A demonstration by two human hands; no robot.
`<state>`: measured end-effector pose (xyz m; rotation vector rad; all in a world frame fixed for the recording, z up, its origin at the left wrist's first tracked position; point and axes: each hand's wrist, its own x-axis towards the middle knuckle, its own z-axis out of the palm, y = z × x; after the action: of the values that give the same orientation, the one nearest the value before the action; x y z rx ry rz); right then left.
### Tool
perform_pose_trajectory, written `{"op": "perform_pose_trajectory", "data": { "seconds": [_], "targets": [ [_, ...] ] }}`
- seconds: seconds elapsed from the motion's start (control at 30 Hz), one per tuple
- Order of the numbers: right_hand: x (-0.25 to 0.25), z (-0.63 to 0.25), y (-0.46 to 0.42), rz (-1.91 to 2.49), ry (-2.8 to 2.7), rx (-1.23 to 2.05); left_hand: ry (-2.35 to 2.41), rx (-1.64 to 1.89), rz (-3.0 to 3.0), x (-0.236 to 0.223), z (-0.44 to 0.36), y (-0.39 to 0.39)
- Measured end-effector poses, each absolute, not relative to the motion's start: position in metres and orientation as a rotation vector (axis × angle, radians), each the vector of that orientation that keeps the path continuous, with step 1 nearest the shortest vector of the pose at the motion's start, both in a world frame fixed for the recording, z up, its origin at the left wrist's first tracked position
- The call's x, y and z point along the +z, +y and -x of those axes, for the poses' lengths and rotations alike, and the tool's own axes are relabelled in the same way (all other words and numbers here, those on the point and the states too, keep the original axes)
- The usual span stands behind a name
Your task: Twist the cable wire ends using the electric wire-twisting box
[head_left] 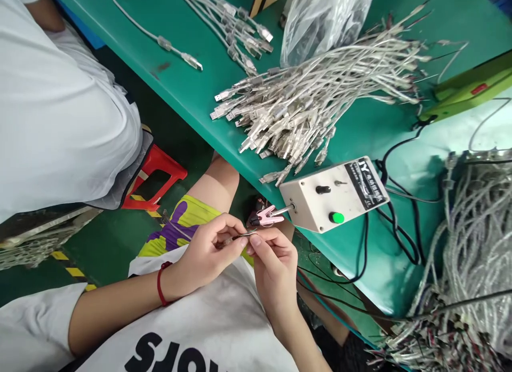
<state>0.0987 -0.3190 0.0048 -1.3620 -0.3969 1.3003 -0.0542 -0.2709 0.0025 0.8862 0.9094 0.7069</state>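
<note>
In front of my lap, my left hand point(212, 249) is closed around a thin grey cable point(178, 228), which trails out past the wrist side over the shorts. Dark, thin wire ends point(248, 234) of that cable stick out between the fingertips. My right hand point(276, 265) pinches those wire ends between thumb and forefinger, its fingertips almost meeting those of the left. Just beyond the hands, a pink clip point(269, 217) sits on the shaft of a beige control box point(316, 201) with a knob and a green button. Neither hand touches the clip.
A large pile of USB cables point(296, 105) lies on the green table point(176, 92), beside a clear plastic bag point(326, 22). More cables point(476, 244) are heaped at right. Black cords point(400, 238) run behind the box. A person in white point(60, 105) sits at left near a red stool point(160, 174).
</note>
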Motion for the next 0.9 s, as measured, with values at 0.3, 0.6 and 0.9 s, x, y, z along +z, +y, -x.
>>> {"op": "perform_pose_trajectory", "data": {
  "seconds": [0.3, 0.6, 0.9],
  "targets": [
    [-0.002, -0.108, -0.305, 1.364, -0.348, 1.316, 0.985, 0.834, -0.819, -0.003, 0.049, -0.27],
    [-0.006, -0.119, -0.291, 1.198, -0.289, 1.405, 1.014, 0.848, -0.77, -0.005, 0.04, -0.268],
    [-0.003, -0.111, -0.289, 1.167, -0.209, 1.351, 0.974, 0.993, -0.688, -0.007, 0.033, -0.276]
  ]
}}
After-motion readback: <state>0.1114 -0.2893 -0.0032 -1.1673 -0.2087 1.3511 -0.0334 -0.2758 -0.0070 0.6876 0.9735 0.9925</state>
